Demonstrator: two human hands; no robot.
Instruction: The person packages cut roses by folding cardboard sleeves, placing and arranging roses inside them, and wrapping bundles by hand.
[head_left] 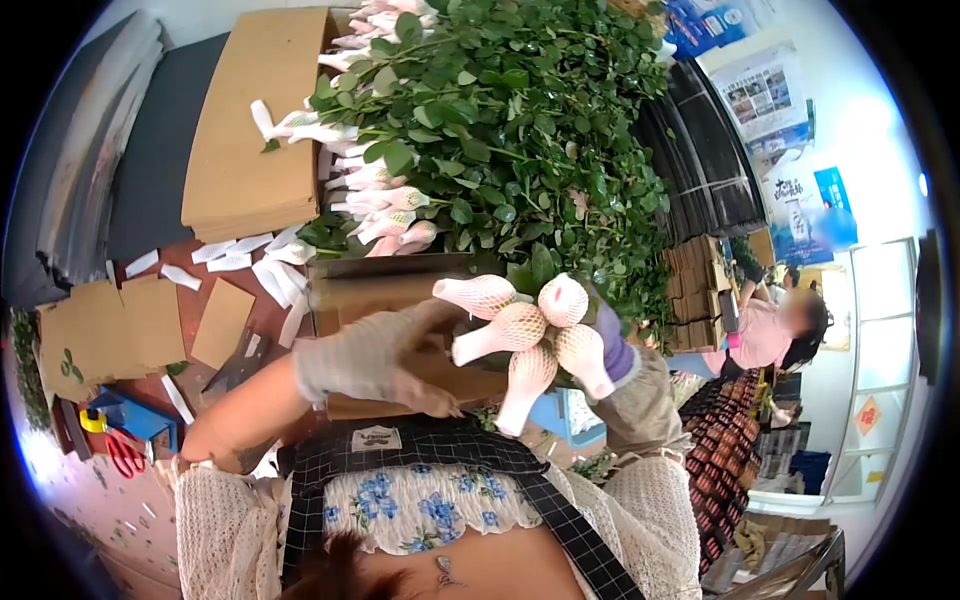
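A small bunch of roses (517, 331) is held up before my chest, its buds in white foam net sleeves and pointing toward me. My right hand (613, 346), in a purple glove, grips the bunch from behind; the buds hide most of its fingers and the stems. Left of the bunch, my left hand (385, 355) wears a pale glove with bare fingertips. Its fingers and thumb are spread apart with nothing between them, slightly blurred. Below that hand lies brown cardboard (370, 300). Beyond both hands rises a big pile of leafy roses (520, 130) with netted buds along its left side.
Loose white foam sleeves (285, 275) lie on the red-brown table by a cardboard stack (255, 120). Red scissors (125, 452) and a blue holder (140, 415) sit at the left. Bundled black sheets (705, 150) stand at right. Another person (765, 335) is farther off.
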